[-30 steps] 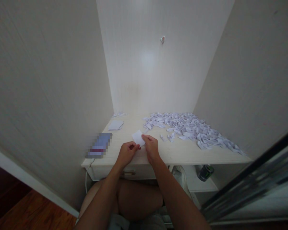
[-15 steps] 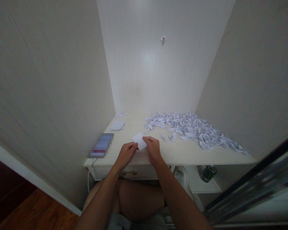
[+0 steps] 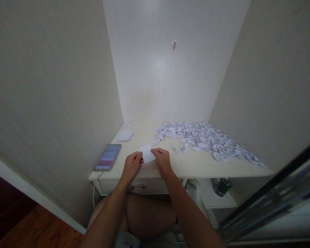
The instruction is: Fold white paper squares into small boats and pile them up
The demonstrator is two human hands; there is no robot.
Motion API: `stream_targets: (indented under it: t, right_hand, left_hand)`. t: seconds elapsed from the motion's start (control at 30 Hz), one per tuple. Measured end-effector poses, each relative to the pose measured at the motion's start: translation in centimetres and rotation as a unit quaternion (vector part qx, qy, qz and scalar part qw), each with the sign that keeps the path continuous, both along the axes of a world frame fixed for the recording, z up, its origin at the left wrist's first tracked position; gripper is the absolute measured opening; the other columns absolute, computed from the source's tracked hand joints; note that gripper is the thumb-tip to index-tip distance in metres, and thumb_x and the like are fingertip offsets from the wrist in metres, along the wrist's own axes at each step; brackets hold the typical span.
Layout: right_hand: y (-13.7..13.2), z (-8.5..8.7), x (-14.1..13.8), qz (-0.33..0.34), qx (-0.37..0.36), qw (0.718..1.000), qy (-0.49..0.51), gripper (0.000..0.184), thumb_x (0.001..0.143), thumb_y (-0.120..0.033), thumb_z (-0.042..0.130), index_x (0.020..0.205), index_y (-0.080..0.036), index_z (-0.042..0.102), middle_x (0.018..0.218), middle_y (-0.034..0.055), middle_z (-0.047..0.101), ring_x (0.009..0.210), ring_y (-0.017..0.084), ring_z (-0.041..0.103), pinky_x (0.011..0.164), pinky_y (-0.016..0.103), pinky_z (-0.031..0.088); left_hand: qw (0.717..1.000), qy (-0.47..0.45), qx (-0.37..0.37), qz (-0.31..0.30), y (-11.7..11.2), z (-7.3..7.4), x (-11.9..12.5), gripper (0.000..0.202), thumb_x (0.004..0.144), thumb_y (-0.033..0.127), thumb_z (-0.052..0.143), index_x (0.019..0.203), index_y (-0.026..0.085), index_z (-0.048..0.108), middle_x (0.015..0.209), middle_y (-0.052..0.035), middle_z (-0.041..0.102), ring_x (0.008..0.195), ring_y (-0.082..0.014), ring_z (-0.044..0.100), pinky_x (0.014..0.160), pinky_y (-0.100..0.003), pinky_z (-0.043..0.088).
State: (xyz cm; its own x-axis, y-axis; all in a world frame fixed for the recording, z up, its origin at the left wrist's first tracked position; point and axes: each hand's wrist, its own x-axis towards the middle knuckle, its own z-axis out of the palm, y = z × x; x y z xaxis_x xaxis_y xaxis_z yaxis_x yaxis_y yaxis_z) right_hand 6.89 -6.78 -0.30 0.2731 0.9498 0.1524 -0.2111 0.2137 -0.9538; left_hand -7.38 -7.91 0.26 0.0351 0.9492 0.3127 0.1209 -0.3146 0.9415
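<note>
A small white sheet of paper (image 3: 147,154) is stretched between my hands above the front of the desk. My left hand (image 3: 132,164) pinches its left edge, and my right hand (image 3: 162,159) grips the right edge between thumb and fingers. The lower edge of the sheet bows slightly. Beyond my left hand lies a small stack of white paper squares (image 3: 125,135). To the right spreads a large heap of folded white paper pieces (image 3: 196,134), with a few single folded pieces (image 3: 184,148) at its near side.
A blurred-out phone-like device (image 3: 108,157) with a white cable (image 3: 94,193) lies at the desk's left edge. Small paper scraps (image 3: 129,124) sit in the back left corner. Below the desk are a drawer handle (image 3: 138,187) and a dark can (image 3: 223,187) on a shelf. Walls enclose three sides.
The paper has turned from a diamond-like slant to nearly square-on, and my hands have moved slightly left with it. My left hand has shifted a little away from the right.
</note>
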Motion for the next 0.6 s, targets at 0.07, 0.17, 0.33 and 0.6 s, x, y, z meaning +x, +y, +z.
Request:
stream_targets:
  t: [0.07, 0.17, 0.33, 0.6]
  right_hand:
    - [0.1, -0.1, 0.0, -0.012, -0.003, 1.0, 0.002, 0.02, 0.063, -0.037, 0.071, 0.06, -0.017, 0.07, 0.056, -0.0014, 0.063, 0.056, 0.014, 0.05, 0.059, 0.028, 0.038]
    - [0.3, -0.3, 0.1, -0.033, -0.005, 0.999, 0.006, 0.02, 0.064, -0.036, 0.069, 0.059, -0.017, 0.068, 0.055, -0.0031, 0.059, 0.055, 0.013, 0.047, 0.057, 0.027, 0.036]
    - [0.4, -0.4, 0.0, -0.031, -0.005, 1.0, 0.002, 0.022, 0.063, -0.036, 0.068, 0.055, -0.016, 0.064, 0.051, -0.0047, 0.054, 0.054, 0.012, 0.044, 0.056, 0.026, 0.033]
    - [0.8, -0.6, 1.2, 0.021, -0.014, 0.999, -0.026, 0.021, 0.063, -0.036, 0.068, 0.055, -0.017, 0.063, 0.052, -0.0037, 0.056, 0.054, 0.012, 0.045, 0.055, 0.026, 0.033]
  left_hand:
    - [1.0, -0.019, -0.001, 0.005, -0.1, -0.1, 0.1, 0.029, 0.085, 0.043, 0.058, 0.073, 0.017, 0.063, 0.061, -0.0006, 0.062, 0.06, -0.0164, 0.06, 0.059, -0.027, 0.047]
    - [0.997, -0.078, 0.003, -0.011, -0.2, -0.4, 0.2, 0.031, 0.079, 0.037, 0.064, 0.103, 0.017, 0.062, 0.082, -0.003, 0.07, 0.069, -0.0178, 0.067, 0.064, -0.03, 0.055]
    - [0.998, -0.043, 0.044, -0.025, -0.1, -1.2, 0.0, 0.031, 0.074, 0.027, 0.069, 0.103, 0.015, 0.072, 0.092, -0.0065, 0.074, 0.077, -0.0184, 0.07, 0.069, -0.03, 0.059]
    - [0.996, -0.036, 0.08, -0.008, 0.0, -1.9, -0.2, 0.021, 0.076, 0.032, 0.074, 0.092, 0.02, 0.08, 0.106, -0.0077, 0.072, 0.088, -0.0218, 0.071, 0.073, -0.035, 0.064]
